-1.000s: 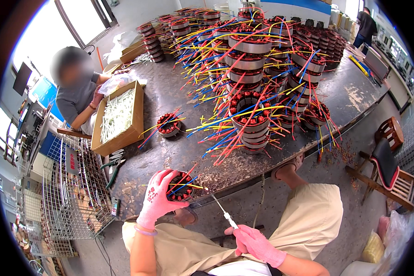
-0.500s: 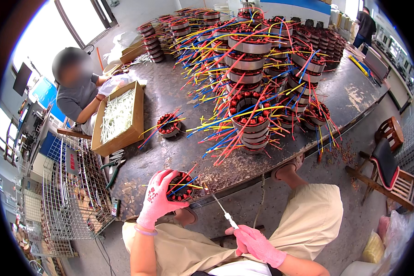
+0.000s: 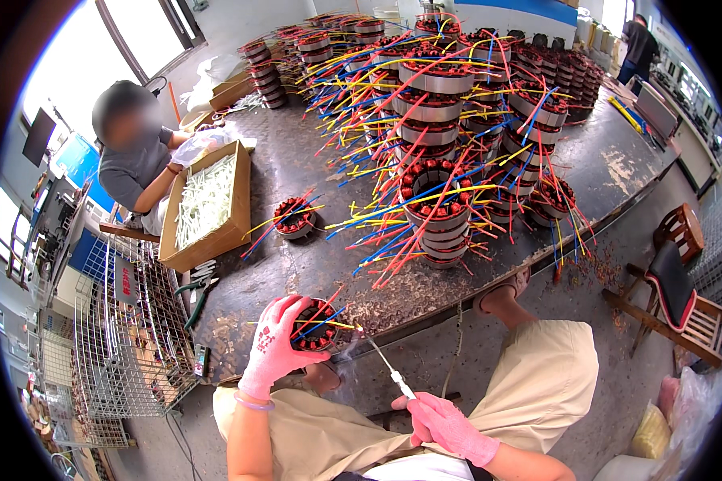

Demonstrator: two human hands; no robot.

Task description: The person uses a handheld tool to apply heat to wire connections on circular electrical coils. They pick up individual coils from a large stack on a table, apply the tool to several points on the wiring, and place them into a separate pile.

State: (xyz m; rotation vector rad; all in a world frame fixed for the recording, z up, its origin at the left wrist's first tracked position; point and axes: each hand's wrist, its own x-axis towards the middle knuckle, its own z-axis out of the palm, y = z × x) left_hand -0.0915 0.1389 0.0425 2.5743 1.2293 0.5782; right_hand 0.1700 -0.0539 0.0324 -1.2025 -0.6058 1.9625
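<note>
At the table's near edge, my left hand (image 3: 273, 343), in a pink glove, grips a motor stator (image 3: 326, 333) with red windings. Blue, red and yellow lead wires stick out of it. My right hand (image 3: 451, 426), also pink-gloved, is closed around the white handle of a soldering iron (image 3: 397, 380). Its thin metal shaft points up and left, and the tip is close to the end of a yellow wire (image 3: 341, 325). A small glow shows at that end, and thin smoke hangs below it. Whether tip and wire touch is too small to tell.
Tall stacks of stators (image 3: 433, 136) with wires spreading outward fill the table's middle and back. A lone stator (image 3: 295, 218) stands left of them, near a cardboard box (image 3: 241, 204) of white sleeves. Pliers (image 3: 198, 301) lie at the left edge. A co-worker (image 3: 140, 172) sits behind the box.
Smoke now drifts around the wire end and the soldering iron's shaft, with a brighter pinkish glow at the tip. Both my hands have stayed almost in place.
</note>
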